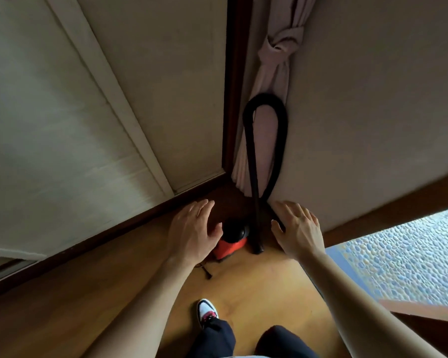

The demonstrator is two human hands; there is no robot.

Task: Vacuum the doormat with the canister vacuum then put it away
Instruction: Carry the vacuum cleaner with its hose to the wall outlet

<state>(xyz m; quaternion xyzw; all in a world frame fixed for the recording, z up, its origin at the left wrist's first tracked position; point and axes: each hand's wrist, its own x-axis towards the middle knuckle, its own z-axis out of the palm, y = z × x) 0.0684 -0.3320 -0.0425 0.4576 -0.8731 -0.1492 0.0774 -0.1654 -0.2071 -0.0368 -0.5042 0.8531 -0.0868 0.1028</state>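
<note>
A small red canister vacuum (230, 245) with a black top stands on the wooden floor in the corner. Its black hose (279, 140) loops up against the wall, and a black wand (255, 202) stands upright beside the canister with its nozzle on the floor. My left hand (192, 233) hovers open just left of the canister, partly covering it. Spread above the floor, my right hand (299, 229) is open to the right of the wand. Neither hand holds anything. A pebble-patterned mat (409, 259) lies at the right.
A knotted pale curtain (274, 81) hangs in the corner behind the hose. A pale door (75, 112) and dark baseboard (88, 244) run along the left. My shoe (206, 312) and dark trouser legs stand on the wooden floor (256, 288) below.
</note>
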